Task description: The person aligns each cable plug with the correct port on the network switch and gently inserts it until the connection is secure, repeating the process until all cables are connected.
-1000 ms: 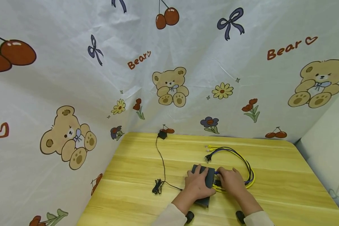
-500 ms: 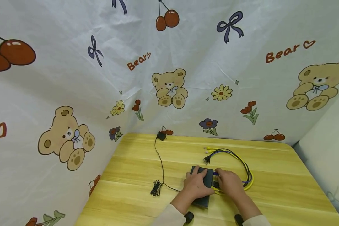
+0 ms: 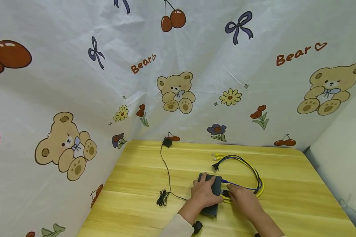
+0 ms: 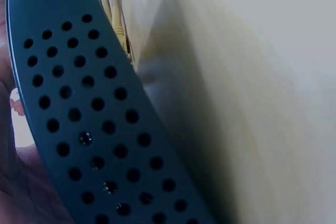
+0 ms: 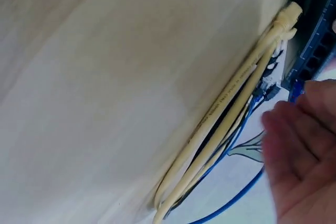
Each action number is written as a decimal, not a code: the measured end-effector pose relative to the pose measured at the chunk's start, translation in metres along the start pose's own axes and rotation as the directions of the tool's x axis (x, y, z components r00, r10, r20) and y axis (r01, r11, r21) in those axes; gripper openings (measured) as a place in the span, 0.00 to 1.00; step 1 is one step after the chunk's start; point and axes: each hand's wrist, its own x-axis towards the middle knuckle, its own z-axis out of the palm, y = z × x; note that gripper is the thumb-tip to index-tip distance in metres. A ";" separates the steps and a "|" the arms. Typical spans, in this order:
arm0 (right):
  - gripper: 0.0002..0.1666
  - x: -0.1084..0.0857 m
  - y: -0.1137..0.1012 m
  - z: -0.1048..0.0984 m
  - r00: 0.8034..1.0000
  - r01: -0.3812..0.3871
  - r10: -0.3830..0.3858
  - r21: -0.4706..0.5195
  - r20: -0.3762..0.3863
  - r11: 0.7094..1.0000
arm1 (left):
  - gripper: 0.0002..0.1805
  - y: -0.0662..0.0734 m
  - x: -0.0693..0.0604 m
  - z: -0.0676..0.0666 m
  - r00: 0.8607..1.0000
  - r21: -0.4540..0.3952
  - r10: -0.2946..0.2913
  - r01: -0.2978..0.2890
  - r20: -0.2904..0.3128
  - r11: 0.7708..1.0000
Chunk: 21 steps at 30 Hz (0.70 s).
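Note:
A dark network switch (image 3: 216,186) lies on the table, its perforated side (image 4: 97,103) filling much of the left wrist view. My left hand (image 3: 202,194) holds it from above, fingers spread across the top and thumb along the port side. A blue network cable (image 3: 224,181) runs into a port at the switch's far end. Just right of the ports is my right hand (image 3: 244,199), its fingers loosely bent beside a black network plug (image 3: 225,193). Nothing shows between those fingers in the right wrist view. Yellow cables (image 5: 226,103) lie beneath that hand.
Black, blue and yellow cables loop to the right, their loose black plugs (image 3: 215,167) and yellow plugs (image 3: 216,157) lying behind the switch. A black power adapter (image 3: 167,142) sits at the table's back edge. Its cord has a tied bundle (image 3: 162,198) left of the switch.
My right hand has let go of the blue cable's plug and shifted slightly nearer to me, toward the black plug. The left hand stays on the switch.

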 end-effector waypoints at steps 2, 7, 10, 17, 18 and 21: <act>0.16 0.001 -0.001 0.002 0.997 -0.033 0.033 -0.006 0.071 0.999 | 0.48 0.000 0.001 0.000 1.000 -0.001 0.004 -0.004 -0.006 1.000; 0.03 0.003 -0.001 0.008 0.977 -0.098 0.104 -0.041 0.185 0.994 | 0.47 0.001 0.000 0.001 1.000 0.002 0.007 -0.007 0.003 1.000; 0.08 0.002 0.000 0.012 0.970 -0.129 0.136 -0.044 0.202 0.991 | 0.48 0.000 -0.001 0.003 1.000 0.007 0.004 -0.004 0.012 1.000; 0.08 0.006 0.000 0.014 0.959 -0.184 0.173 0.027 0.226 0.983 | 0.48 -0.002 -0.001 0.004 1.000 0.008 -0.003 0.002 0.015 1.000; 0.09 0.006 -0.001 0.012 0.958 -0.184 0.173 0.029 0.227 0.982 | 0.48 -0.002 -0.001 0.004 1.000 0.011 -0.003 0.003 0.013 1.000; 0.12 0.007 -0.004 0.008 0.958 -0.181 0.169 0.033 0.233 0.983 | 0.48 -0.002 -0.001 0.004 1.000 0.011 0.000 0.000 0.005 1.000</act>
